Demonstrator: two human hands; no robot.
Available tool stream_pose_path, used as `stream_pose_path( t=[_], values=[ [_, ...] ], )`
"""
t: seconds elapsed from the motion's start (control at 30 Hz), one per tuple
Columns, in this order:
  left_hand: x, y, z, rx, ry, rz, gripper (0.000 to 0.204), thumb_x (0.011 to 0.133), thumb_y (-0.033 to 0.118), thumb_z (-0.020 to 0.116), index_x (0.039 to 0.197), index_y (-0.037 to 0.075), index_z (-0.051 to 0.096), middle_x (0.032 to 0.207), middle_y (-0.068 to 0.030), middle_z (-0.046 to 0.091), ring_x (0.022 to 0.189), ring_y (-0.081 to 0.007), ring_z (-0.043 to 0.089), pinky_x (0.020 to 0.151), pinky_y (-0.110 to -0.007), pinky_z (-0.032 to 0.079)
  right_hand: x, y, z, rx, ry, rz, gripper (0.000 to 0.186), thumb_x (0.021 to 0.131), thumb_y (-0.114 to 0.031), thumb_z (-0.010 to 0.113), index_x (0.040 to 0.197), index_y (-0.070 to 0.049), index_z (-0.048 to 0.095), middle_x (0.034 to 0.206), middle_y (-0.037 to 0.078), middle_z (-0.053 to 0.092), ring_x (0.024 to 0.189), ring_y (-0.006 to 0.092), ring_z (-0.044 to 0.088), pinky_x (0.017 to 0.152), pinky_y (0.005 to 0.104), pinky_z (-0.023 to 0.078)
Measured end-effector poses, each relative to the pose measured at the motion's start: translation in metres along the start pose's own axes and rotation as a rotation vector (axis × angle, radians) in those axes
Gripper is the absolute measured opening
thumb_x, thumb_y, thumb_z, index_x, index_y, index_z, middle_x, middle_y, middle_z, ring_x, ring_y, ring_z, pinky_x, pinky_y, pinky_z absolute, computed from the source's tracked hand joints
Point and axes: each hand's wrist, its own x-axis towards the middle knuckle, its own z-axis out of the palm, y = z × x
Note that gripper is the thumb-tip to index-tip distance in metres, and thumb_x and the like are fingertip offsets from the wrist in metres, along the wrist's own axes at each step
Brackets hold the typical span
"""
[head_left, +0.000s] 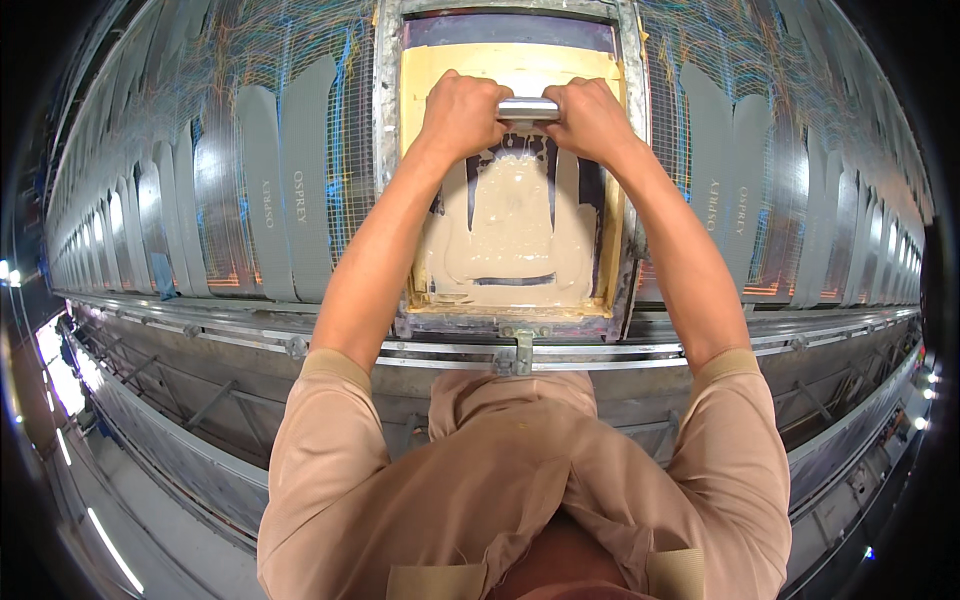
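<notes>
Nearest me runs the steel rail (300,345). Beyond it, thick beige ink (510,225) pools glossy across the metal-framed screen (385,150). At its far end, my left hand (462,112) and right hand (590,118) are clenched around the squeegee's smooth metal handle (528,108).

A long tabletop (200,120) ran both ways, metal rails (700,345) along its edge; bright lights (50,350) glared at left.

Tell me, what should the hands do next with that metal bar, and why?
Probably pull the metal bar toward the body. Both the left hand and right hand grip it at the far end of the framed screen, and the beige ink lies pooled below it.
</notes>
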Motion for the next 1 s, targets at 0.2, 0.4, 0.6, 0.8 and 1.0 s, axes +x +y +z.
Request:
stream_pose_path(
  t=[0.2, 0.4, 0.6, 0.8, 1.0],
  values=[
    [-0.077, 0.039, 0.009, -0.101, 0.063, 0.021, 0.016, 0.065, 0.010, 0.081, 0.081, 0.012, 0.077, 0.075, -0.0101, 0.072, 0.074, -0.0310, 0.070, 0.076, -0.046, 0.049, -0.072, -0.047, 0.010, -0.044, -0.003, -0.024, 0.021, 0.068, -0.014, 0.082, 0.084, -0.006, 0.071, 0.073, 0.014, 0.069, 0.082, 0.0339, 0.067, 0.088, 0.0460, 0.047],
    [-0.189, 0.099, 0.018, -0.105, 0.028, 0.015, 0.027, 0.061, 0.008, 0.081, 0.087, 0.012, 0.073, 0.084, -0.0034, 0.070, 0.082, -0.0251, 0.067, 0.078, -0.041, 0.042, -0.181, -0.108, 0.034, 0.032, -0.013, -0.022, 0.036, 0.060, -0.011, 0.084, 0.090, -0.009, 0.064, 0.084, 0.010, 0.069, 0.096, 0.0296, 0.064, 0.095, 0.0432, 0.043],
    [-0.157, 0.086, 0.005, -0.084, -0.062, 0.027, 0.012, 0.068, 0.010, 0.077, 0.079, 0.012, 0.072, 0.081, -0.0056, 0.071, 0.083, -0.0254, 0.070, 0.079, -0.041, 0.044, -0.154, -0.090, 0.018, 0.027, -0.149, 0.037, 0.026, 0.066, -0.016, 0.084, 0.086, -0.008, 0.067, 0.080, 0.012, 0.070, 0.090, 0.0342, 0.066, 0.087, 0.0463, 0.049],
    [-0.046, 0.027, -0.001, 0.004, 0.056, 0.056, 0.020, 0.069, 0.019, 0.083, 0.087, 0.012, 0.077, 0.077, -0.0089, 0.072, 0.075, -0.0301, 0.070, 0.076, -0.044, 0.047, -0.044, -0.029, -0.009, 0.023, -0.121, 0.078, 0.019, 0.072, -0.016, 0.082, 0.085, -0.006, 0.073, 0.073, 0.018, 0.071, 0.075, 0.0382, 0.071, 0.073, 0.0483, 0.056],
    [0.003, 0.003, -0.005, -0.017, -0.044, -0.015, 0.021, 0.070, 0.022, 0.083, 0.090, 0.015, 0.079, 0.076, -0.0093, 0.073, 0.073, -0.0296, 0.070, 0.079, -0.042, 0.050, 0.003, -0.004, -0.015, 0.116, -0.216, 0.219, 0.018, 0.075, -0.016, 0.081, 0.089, -0.006, 0.075, 0.075, 0.016, 0.073, 0.076, 0.0375, 0.072, 0.076, 0.0467, 0.057]
  ],
)
